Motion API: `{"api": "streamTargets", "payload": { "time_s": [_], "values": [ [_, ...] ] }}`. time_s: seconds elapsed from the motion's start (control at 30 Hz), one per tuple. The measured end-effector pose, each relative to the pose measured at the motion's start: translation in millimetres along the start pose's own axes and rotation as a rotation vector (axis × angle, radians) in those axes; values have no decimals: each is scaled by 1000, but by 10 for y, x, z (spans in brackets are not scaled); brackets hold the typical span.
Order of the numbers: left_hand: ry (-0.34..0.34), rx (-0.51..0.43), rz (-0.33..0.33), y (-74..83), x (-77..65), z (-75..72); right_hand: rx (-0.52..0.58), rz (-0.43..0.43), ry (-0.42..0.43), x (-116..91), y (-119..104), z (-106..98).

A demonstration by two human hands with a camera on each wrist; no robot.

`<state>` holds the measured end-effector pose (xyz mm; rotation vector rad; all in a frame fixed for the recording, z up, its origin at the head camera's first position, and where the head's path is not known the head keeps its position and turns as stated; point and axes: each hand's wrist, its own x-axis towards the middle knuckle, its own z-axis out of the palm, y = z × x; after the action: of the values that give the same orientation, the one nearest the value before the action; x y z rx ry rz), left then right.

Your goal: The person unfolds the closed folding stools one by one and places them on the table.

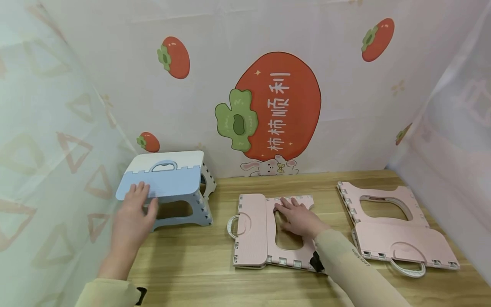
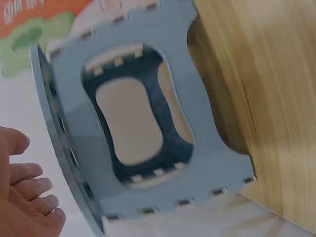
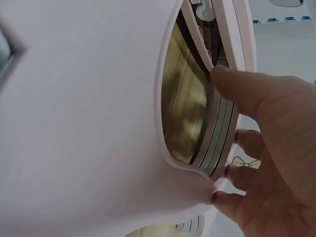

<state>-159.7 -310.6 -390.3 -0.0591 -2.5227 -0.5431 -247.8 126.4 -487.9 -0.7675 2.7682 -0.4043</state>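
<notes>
A blue and white folding step stool [image 1: 159, 182] stands unfolded at the left, its handle lying in the seat. My left hand [image 1: 132, 217] is over the front of that seat with its fingers extended; in the left wrist view a gap shows between the fingers [image 2: 34, 182] and the stool. In the middle, a pink folding stool [image 1: 253, 230] lies folded flat, its pale handle sticking out to the left. My right hand [image 1: 301, 218] rests on its leg panel, beside the oval cutout. The right thumb reaches the cutout's edge in the right wrist view, and the other fingertips touch the panel.
Another pink folding stool [image 1: 406, 243] lies flat at the right, handle toward me. All three stand or lie on a wood-grain table [image 1: 199, 273]. A printed white curtain [image 1: 215, 81] closes off the back, and sheets hang at both sides.
</notes>
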Motion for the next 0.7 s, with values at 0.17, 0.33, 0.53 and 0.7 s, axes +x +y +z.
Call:
{"api": "streamTargets", "payload": {
  "time_s": [0.17, 0.33, 0.53, 0.7],
  "values": [
    [134, -23, 202, 278, -175, 181, -4, 20, 0, 14, -2, 8],
    [121, -33, 314, 497, -345, 346, -34, 3, 15, 15, -1, 27],
    [-66, -51, 272, 700, -548, 570, -17, -65, 52, -22, -42, 18],
    [-266, -74, 66, 769, -620, 743, 2, -80, 26, -70, -104, 22]
  ]
}}
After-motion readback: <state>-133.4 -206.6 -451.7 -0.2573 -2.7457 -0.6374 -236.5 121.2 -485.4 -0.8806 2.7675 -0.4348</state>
